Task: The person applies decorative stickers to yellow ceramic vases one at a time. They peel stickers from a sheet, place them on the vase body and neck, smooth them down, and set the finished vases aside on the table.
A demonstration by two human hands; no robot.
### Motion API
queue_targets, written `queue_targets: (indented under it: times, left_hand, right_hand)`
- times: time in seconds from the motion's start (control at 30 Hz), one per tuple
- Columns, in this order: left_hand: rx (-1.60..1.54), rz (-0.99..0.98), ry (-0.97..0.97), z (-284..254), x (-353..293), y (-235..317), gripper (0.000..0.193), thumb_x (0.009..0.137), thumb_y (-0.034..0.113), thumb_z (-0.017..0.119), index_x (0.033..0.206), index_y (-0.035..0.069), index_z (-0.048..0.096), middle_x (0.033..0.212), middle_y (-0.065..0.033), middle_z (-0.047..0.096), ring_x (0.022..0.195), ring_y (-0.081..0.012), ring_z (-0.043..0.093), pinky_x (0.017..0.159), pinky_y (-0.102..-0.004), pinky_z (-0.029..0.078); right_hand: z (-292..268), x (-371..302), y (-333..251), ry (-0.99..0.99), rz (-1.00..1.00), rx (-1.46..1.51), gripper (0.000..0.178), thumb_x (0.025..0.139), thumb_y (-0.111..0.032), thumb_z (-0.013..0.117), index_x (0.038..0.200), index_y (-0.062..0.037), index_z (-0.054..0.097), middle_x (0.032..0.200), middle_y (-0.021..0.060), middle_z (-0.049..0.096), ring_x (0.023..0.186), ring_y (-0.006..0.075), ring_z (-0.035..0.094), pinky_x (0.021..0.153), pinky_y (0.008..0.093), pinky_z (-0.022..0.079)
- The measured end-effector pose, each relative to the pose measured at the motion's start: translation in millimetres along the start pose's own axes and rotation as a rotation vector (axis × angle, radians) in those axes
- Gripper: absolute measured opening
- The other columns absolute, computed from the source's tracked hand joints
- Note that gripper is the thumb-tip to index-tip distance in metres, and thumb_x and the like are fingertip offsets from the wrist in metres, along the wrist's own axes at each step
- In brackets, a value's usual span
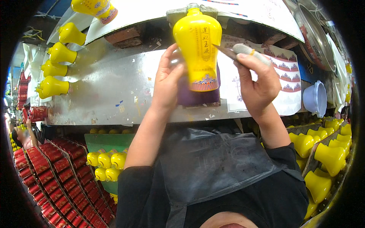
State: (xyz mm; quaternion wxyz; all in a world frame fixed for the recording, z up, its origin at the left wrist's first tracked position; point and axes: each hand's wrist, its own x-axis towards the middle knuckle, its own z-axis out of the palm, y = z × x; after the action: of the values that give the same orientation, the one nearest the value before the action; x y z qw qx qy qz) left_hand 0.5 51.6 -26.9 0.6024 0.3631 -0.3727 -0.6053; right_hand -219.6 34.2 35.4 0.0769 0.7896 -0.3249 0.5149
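A glossy yellow bottle (195,45) with a dark label panel and a patterned band round its base lies neck away on a padded rest (178,15) and purple cloth (190,98). My left hand (167,78) is at its left edge, fingers apart and slightly curved, thumb and fingertips meeting the side. Any fingers behind the bottle are hidden. In my right hand (260,81) is a pointed knife (226,51) with a wrapped grey-white handle. Its tip is at the bottle's right side, by the label panel; contact is hard to tell.
Sheets of printed decals (287,74) lie right of the bottle, beside a pale blue tub (315,99). Several yellow bottles (62,53) line the metal table's (102,95) left side. Racks of yellow bottles (319,184) and red boxes (64,178) flank me. Another person (28,138) is far left.
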Motion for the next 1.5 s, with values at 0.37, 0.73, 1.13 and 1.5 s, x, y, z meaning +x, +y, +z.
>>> queue_targets:
  times: [0.37,0.73,1.13,1.5]
  left_hand:
    - [-0.028,-0.019,0.043,3.3,-1.6,3.7,0.048,0.107,0.006,0.043,0.155,0.005,0.038,0.138,-0.0146,0.054,0.116,-0.0214,0.063,0.099,-0.0369,0.055]
    - [0.587,0.246,0.021,3.7,5.5,-11.2,0.07,0.103,0.028,0.057,0.158,0.004,0.023,0.146,-0.0153,0.039,0.128,-0.0246,0.047,0.109,-0.0413,0.043]
    - [0.451,0.232,0.075,11.6,0.8,-9.3,0.064,0.106,0.022,0.051,0.159,0.005,0.022,0.146,-0.0142,0.039,0.122,-0.021,0.05,0.107,-0.0385,0.045]
    - [0.512,0.264,0.095,14.6,-3.3,-12.5,0.065,0.102,0.018,0.059,0.155,0.0,0.026,0.146,-0.0163,0.042,0.123,-0.0231,0.054,0.103,-0.0385,0.049]
  right_hand:
    - [17.2,8.9,-42.4,-0.321,-0.206,0.011,0.026,0.077,-0.013,0.069,0.102,-0.0073,0.072,0.09,0.0075,0.067,0.09,0.0239,0.071,0.078,0.037,0.058]
    - [11.7,1.0,16.7,-0.069,0.335,0.238,0.035,0.079,0.008,0.073,0.11,-0.0068,0.07,0.102,0.0108,0.074,0.085,0.0243,0.073,0.076,0.0343,0.06]
    - [-3.6,-39.6,13.9,-0.387,0.865,0.774,0.027,0.102,-0.018,0.063,0.123,-0.0011,0.063,0.113,0.0111,0.069,0.105,0.0177,0.067,0.092,0.0317,0.055]
    - [46.6,-32.3,25.5,-0.647,1.013,0.862,0.066,0.093,-0.043,0.068,0.139,0.0024,0.058,0.123,0.0215,0.07,0.108,0.0263,0.071,0.094,0.0372,0.056]
